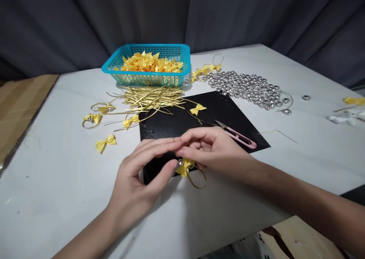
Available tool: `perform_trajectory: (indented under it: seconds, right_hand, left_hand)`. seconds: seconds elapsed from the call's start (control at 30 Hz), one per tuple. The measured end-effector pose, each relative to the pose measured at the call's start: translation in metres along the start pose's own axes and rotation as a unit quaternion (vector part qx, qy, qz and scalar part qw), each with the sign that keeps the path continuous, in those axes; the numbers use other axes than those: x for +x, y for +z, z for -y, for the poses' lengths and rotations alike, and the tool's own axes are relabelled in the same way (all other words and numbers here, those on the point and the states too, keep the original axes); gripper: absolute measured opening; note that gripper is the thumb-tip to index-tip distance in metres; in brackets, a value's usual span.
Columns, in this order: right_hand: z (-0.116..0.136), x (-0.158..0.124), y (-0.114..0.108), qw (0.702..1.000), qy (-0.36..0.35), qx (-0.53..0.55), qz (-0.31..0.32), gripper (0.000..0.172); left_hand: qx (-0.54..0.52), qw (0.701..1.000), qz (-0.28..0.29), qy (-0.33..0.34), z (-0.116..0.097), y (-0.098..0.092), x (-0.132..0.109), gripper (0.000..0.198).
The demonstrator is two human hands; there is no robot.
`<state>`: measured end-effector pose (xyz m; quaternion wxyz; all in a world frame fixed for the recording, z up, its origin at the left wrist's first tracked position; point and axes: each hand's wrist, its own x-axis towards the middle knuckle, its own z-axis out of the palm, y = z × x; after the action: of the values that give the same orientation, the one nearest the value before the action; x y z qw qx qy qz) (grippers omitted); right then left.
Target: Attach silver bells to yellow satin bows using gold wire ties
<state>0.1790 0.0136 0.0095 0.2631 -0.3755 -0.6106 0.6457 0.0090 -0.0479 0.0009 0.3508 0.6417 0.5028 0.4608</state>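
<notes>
A yellow ribbon bow [184, 167] with a silver bead [180, 162] and a looped gold cord [203, 183] hangs just below my fingertips, over the near edge of a black mat [176, 124]. My right hand [212, 145] is closed, thumb and index finger pinched together above the bow; its curled fingers partly hide what they grip. My left hand [145, 166] has its fingers stretched out, their tips meeting those of the right. Its thumb stands apart from them, close beside the bead; whether it touches cannot be made out. Pink-handled thread snips [242, 138] lie beyond the right hand.
A turquoise basket [105, 67] of yellow bows stands at the back, with a pile of gold cords [154, 97] before it. Silver beads [251, 88] are heaped at back right. Loose bows [105, 143] lie on the left. A needle [288, 136] rests at right. Cardboard [25, 103] borders the left.
</notes>
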Motion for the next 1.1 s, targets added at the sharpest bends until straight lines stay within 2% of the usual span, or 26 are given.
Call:
perform_trajectory:
  seconds: [0.07,0.17,0.27,0.37,0.43,0.53,0.63,0.73,0.83,0.93,1.1]
  right_hand:
    - [0.001,0.001,-0.001,1.0,-0.001,0.01,-0.01,0.009]
    - [0.002,0.002,-0.004,0.998,-0.017,0.053,-0.033,0.009]
    - [0.002,0.001,-0.006,0.995,-0.03,0.094,-0.03,0.009]
    - [0.004,-0.001,-0.006,0.994,-0.025,0.109,-0.02,0.008]
    - [0.005,-0.003,-0.006,0.993,-0.028,0.112,-0.015,0.008]
    - [0.005,-0.005,-0.008,0.991,-0.042,0.123,-0.014,0.007]
    - [0.004,-0.007,-0.007,0.986,-0.057,0.158,-0.013,0.007]
    - [0.004,-0.009,-0.003,0.981,-0.044,0.19,-0.013,0.008]
    - [0.005,-0.011,0.001,0.982,-0.009,0.188,-0.001,0.011]
    - [0.006,-0.012,0.003,0.987,0.002,0.16,0.008,0.014]
    - [0.009,-0.013,0.007,0.994,0.012,0.112,-0.015,0.011]
  left_hand:
    - [0.008,1.0,-0.009,-0.005,0.002,0.001,0.001,0.027]
    - [0.07,0.996,0.001,-0.051,0.009,0.005,0.004,0.03]
    - [0.183,0.98,0.069,-0.044,0.017,0.01,0.005,0.036]
    - [0.223,0.969,0.107,-0.007,0.02,0.012,0.004,0.016]
    - [0.182,0.978,0.099,-0.016,0.019,0.012,0.005,0.008]
    - [0.057,0.99,0.057,-0.111,0.015,0.012,0.006,0.004]
    - [-0.08,0.977,0.002,-0.2,0.01,0.013,0.008,0.01]
    - [-0.172,0.961,-0.039,-0.215,0.006,0.014,0.008,0.013]
    - [-0.192,0.955,-0.048,-0.22,0.005,0.015,0.008,0.014]
    - [-0.167,0.961,-0.04,-0.216,0.006,0.016,0.006,0.008]
    - [-0.124,0.972,-0.051,-0.192,0.007,0.017,0.002,0.007]
